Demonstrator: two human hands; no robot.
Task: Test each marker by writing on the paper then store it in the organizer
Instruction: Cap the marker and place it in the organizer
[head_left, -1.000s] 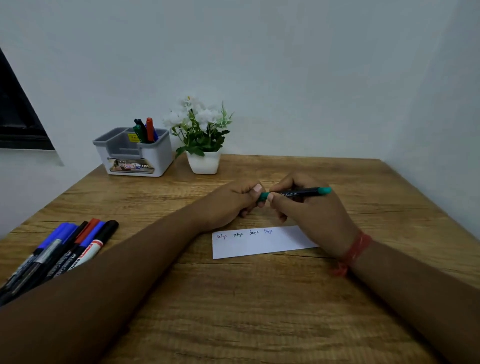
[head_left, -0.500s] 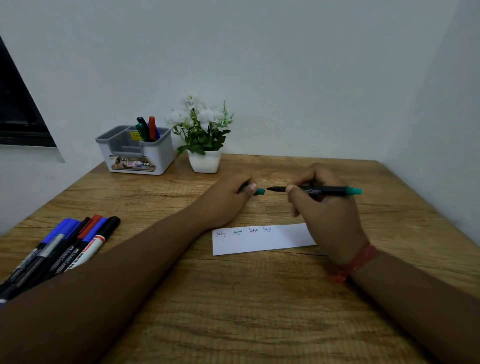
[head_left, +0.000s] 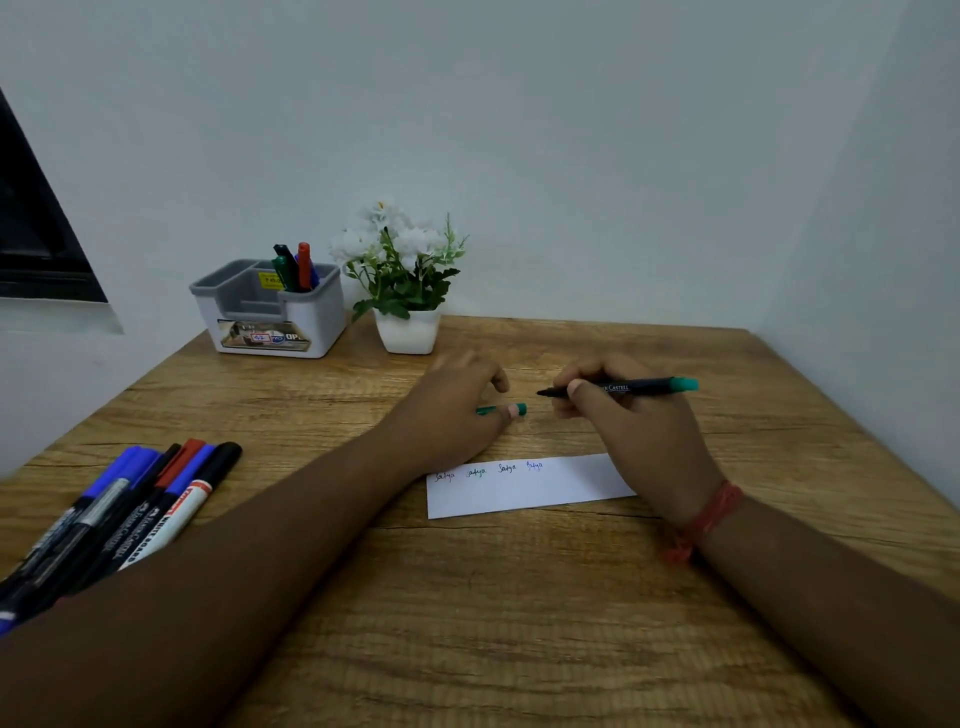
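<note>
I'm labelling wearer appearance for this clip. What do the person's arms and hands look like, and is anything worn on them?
Both forearms are bare, with no sleeves in view. The right hand has a red thread band tied round its wrist, with loose ends hanging at the knot. The left hand has no ring, watch or band showing. Fingernails look short and unpainted.

- You face a pale wall (head_left: 571, 156), meeting a second wall (head_left: 893, 260) at your right.
- A dark window frame (head_left: 36, 244) sits far left.
- Your surface (head_left: 519, 623) is wood-grained.
</note>
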